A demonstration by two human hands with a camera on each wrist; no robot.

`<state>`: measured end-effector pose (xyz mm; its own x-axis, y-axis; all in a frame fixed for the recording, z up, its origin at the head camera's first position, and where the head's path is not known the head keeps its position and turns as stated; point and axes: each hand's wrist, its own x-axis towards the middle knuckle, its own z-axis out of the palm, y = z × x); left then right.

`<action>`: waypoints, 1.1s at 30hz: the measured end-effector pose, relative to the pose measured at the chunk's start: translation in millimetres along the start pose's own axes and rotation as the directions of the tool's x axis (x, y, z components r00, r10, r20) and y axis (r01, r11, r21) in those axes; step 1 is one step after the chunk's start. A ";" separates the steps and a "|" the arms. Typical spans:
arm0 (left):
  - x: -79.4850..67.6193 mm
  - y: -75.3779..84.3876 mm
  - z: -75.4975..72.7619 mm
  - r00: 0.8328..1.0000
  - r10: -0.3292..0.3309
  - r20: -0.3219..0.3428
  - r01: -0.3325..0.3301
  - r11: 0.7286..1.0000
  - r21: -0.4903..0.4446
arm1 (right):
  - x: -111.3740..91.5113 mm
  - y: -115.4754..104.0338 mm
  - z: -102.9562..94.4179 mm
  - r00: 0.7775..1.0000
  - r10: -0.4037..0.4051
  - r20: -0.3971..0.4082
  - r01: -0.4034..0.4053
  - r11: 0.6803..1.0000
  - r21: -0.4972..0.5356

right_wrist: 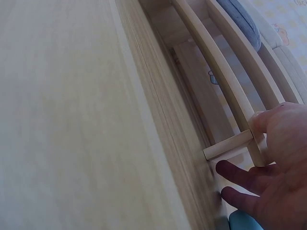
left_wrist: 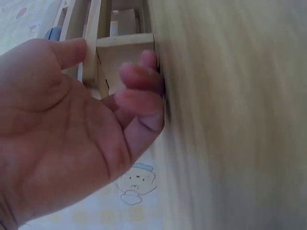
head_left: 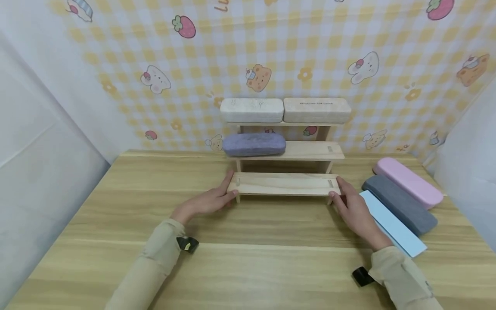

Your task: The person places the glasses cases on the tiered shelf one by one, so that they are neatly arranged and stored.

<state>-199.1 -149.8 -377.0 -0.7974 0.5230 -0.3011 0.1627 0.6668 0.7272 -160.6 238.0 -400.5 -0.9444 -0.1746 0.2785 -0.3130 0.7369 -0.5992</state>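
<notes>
A three-tier wooden stepped rack (head_left: 284, 184) stands on the table near its back edge. Around the left end of its lowest board my left hand (head_left: 209, 199) holds on, thumb at the front corner. In the left wrist view, the fingers (left_wrist: 139, 103) curl beside the rack's side panel. My right hand (head_left: 354, 211) grips the opposite end, its thumb on the front edge and other fingers around the side. On the middle tier, at the left, lies a purple glasses case (head_left: 253, 144). The top tier carries a white case (head_left: 252, 110) and a beige case (head_left: 317, 110) side by side.
Right of the rack, a pink case (head_left: 407, 182), a dark grey case (head_left: 400, 204) and a light blue flat-topped case (head_left: 393, 224) lie slanted in a row on the wood-grain table (head_left: 271, 271). A yellow-checked cloth (head_left: 217, 56) hangs behind, with white sheets at both sides.
</notes>
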 end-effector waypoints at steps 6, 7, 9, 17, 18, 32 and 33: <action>0.9 -0.8 0.8 1.000 0.007 -0.006 -0.007 1.000 0.022 | 0.8 0.7 0.5 1.000 0.013 0.013 -0.013 1.000 0.007; 0.7 -1.1 0.9 1.000 0.008 -0.008 -0.008 1.000 0.027 | 0.8 0.7 0.6 1.000 0.014 0.015 -0.014 1.000 0.008; 0.5 -1.7 1.4 1.000 0.009 -0.015 -0.009 0.999 0.034 | 0.9 0.6 0.8 1.000 0.017 0.017 -0.017 1.000 0.007; 1.2 -2.6 6.1 0.996 0.051 -0.079 -0.044 0.995 0.092 | 0.4 1.6 1.2 1.000 0.016 0.011 -0.016 1.000 0.002; 1.3 -2.3 6.6 0.994 0.062 -0.087 -0.053 0.994 0.099 | 0.4 1.7 1.3 1.000 0.013 0.010 -0.013 1.000 0.004; 4.2 1.1 11.1 0.970 0.174 -0.168 -0.138 0.968 0.209 | 1.0 1.8 0.7 1.000 -0.002 -0.001 0.002 1.000 -0.014; 4.5 1.2 11.5 0.966 0.190 -0.175 -0.148 0.963 0.226 | 0.9 1.5 0.5 1.000 -0.001 0.000 0.001 1.000 -0.014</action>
<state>-195.8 -140.6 -384.6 -0.8414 0.5386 -0.0447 0.4060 0.6846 0.6053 -162.0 238.6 -401.5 -0.9441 -0.1754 0.2791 -0.3124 0.7459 -0.5883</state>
